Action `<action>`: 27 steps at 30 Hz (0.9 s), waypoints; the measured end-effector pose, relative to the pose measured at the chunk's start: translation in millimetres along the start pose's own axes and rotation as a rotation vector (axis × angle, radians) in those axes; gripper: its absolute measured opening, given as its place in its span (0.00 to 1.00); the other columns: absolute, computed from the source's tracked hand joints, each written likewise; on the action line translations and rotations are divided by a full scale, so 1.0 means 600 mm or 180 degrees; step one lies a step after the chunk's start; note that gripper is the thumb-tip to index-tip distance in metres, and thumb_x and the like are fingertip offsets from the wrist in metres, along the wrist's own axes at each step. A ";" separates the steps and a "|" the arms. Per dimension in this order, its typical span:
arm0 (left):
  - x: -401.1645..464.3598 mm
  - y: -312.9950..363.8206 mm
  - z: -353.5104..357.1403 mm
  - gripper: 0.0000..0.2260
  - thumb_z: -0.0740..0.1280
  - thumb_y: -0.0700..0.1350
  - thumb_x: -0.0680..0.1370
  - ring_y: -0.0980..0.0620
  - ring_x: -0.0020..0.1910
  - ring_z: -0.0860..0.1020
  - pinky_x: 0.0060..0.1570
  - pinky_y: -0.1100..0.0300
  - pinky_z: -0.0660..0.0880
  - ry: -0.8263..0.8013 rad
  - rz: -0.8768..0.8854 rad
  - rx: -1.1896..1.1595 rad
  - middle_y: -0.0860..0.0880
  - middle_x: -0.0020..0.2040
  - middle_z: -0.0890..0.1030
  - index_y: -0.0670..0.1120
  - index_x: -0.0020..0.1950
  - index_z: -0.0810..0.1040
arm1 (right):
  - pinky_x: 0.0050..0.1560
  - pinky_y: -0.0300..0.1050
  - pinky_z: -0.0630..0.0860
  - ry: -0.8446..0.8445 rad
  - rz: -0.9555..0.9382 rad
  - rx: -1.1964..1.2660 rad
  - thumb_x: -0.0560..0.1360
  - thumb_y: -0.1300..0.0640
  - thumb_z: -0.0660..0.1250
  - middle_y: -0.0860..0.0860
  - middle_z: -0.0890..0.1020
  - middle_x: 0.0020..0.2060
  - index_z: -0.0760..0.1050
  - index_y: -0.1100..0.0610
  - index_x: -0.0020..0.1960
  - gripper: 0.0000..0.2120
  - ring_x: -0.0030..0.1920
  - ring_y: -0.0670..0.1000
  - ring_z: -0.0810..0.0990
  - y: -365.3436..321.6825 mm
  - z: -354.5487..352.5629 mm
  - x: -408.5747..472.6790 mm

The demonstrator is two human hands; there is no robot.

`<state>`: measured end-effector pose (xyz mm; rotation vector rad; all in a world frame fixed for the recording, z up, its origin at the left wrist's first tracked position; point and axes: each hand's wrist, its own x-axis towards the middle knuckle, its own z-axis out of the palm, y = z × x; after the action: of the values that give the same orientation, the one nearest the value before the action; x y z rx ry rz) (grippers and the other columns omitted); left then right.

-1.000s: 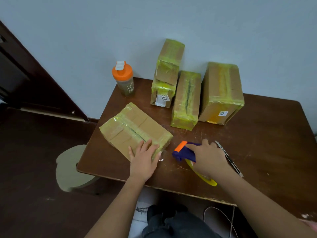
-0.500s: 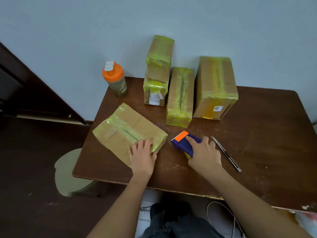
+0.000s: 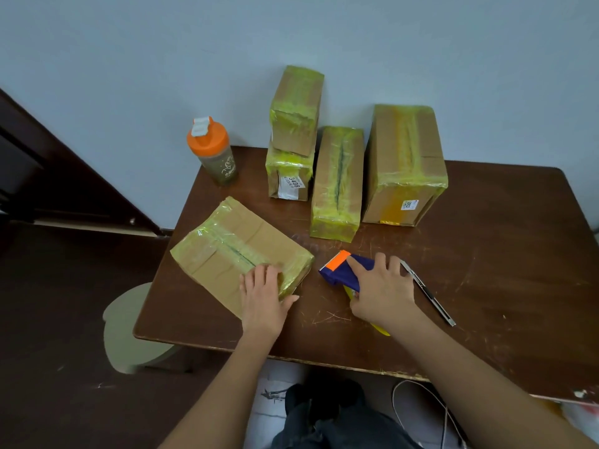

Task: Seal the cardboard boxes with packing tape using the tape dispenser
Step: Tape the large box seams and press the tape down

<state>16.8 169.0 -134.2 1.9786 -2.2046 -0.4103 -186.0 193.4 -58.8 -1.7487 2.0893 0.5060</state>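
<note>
**Flat box pinned near the table's left edge, dispenser gripped beside it**

While the flat cardboard box wrapped in yellow tape (image 3: pixel 240 254) is pressed down by the left hand (image 3: pixel 263 298) with fingers spread flat, the blue and orange tape dispenser (image 3: pixel 342 270) is gripped by the right hand (image 3: pixel 382 294). Bare brown wooden table (image 3: pixel 505 280) is left open to the right, past a slim utility knife (image 3: pixel 428 293).

A plain pale blue-grey wall (image 3: pixel 421 43) fills twelve o'clock. At nine o'clock dark wooden panelling (image 3: pixel 48 176) slants down to a dark brown floor (image 3: pixel 48 351). A scratched brown wooden table (image 3: pixel 502 286) occupies the centre, a beige stool (image 3: pixel 129 332) at eight o'clock.
</note>
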 end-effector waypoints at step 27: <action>-0.048 -0.111 0.009 0.33 0.67 0.62 0.73 0.49 0.74 0.63 0.71 0.52 0.51 0.0315 -0.0050 -0.0024 0.49 0.75 0.66 0.53 0.75 0.66 | 0.65 0.56 0.72 0.0293 -0.1611 0.0510 0.77 0.55 0.68 0.42 0.47 0.79 0.61 0.38 0.75 0.31 0.76 0.60 0.56 -0.181 0.057 0.085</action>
<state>81.8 192.0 -157.5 1.9688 -2.1261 -0.3149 -85.7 148.9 -118.0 -2.1283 1.5942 0.1101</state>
